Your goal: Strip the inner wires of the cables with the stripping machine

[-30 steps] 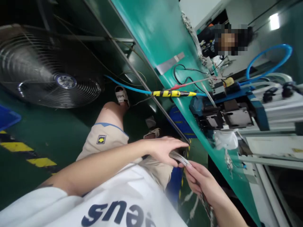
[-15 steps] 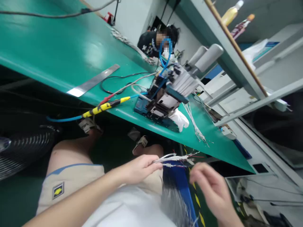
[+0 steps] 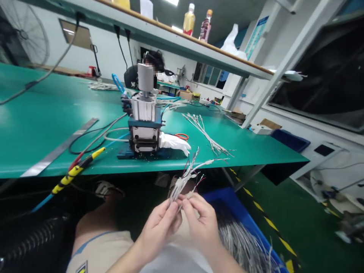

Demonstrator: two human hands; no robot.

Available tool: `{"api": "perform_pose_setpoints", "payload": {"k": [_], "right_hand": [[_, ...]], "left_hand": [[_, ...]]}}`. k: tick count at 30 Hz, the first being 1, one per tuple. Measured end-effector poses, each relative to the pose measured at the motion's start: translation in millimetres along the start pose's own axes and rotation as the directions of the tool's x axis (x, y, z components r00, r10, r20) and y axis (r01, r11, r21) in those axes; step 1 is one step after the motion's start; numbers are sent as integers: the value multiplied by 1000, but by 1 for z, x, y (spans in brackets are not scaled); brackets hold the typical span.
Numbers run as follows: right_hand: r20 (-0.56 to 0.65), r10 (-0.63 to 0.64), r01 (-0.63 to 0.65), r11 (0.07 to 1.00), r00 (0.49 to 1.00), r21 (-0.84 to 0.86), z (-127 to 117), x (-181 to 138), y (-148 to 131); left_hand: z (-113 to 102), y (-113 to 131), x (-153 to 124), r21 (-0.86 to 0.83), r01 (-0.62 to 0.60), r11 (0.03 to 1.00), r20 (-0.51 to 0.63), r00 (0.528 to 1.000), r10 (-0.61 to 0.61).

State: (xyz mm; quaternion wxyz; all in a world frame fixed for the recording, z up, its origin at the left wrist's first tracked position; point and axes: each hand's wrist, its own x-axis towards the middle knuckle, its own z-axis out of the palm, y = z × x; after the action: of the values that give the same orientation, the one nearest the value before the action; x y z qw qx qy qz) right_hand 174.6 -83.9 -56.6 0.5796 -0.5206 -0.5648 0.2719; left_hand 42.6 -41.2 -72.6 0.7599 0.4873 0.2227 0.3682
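Observation:
A bundle of white cables with thin red, black and white wire ends fanning upward is gripped by my left hand, whose fingers are wrapped round it. Close beside it, my right hand pinches one cable of the same kind between thumb and fingers. The two hands nearly touch, above my lap. Lower parts of the cables are hidden behind the fingers. Ahead on the green bench stands a small press with a grey cylinder on top, and a white glove lies against its right side.
A blue bin full of grey cables sits low at my right. More cables lie on the bench, with a steel ruler at left. A yellow-and-black taped tool hangs over the edge. A shelf crosses above; a person is behind.
My right hand has come in from the right and now pinches a cable beside the left hand. The left hand's bundle has turned to point upward. The view has levelled out.

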Motion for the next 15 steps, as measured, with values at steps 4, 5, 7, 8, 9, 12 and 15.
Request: {"api": "perform_pose_setpoints", "payload": {"k": [4, 5, 7, 8, 9, 12, 15], "right_hand": [[-202, 33, -12, 994, 979, 107, 0, 0, 1], [-269, 55, -17, 990, 962, 141, 0, 1, 1], [-343, 103, -33, 978, 934, 205, -2, 6, 0], [-344, 127, -44, 970, 930, 240, -2, 8, 0], [-326, 150, -57, 959, 933, 278, -3, 10, 0], [-249, 202, -83, 905, 947, 417, -1, 9, 4], [-182, 221, -116, 881, 958, 458, 4, 3, 8]], "left_hand": [[4, -4, -1, 140, -24, 990, -40, 999, 30], [5, -6, -1, 188, -24, 982, -37, 999, 31], [5, -12, -1, 267, -20, 964, -34, 999, 30], [4, -16, 0, 293, -26, 956, -45, 998, 41], [4, -18, 0, 312, -41, 949, -72, 995, 67], [5, -24, 2, 389, -130, 912, -186, 959, 216], [6, -28, 3, 517, -156, 841, -145, 953, 266]]}}
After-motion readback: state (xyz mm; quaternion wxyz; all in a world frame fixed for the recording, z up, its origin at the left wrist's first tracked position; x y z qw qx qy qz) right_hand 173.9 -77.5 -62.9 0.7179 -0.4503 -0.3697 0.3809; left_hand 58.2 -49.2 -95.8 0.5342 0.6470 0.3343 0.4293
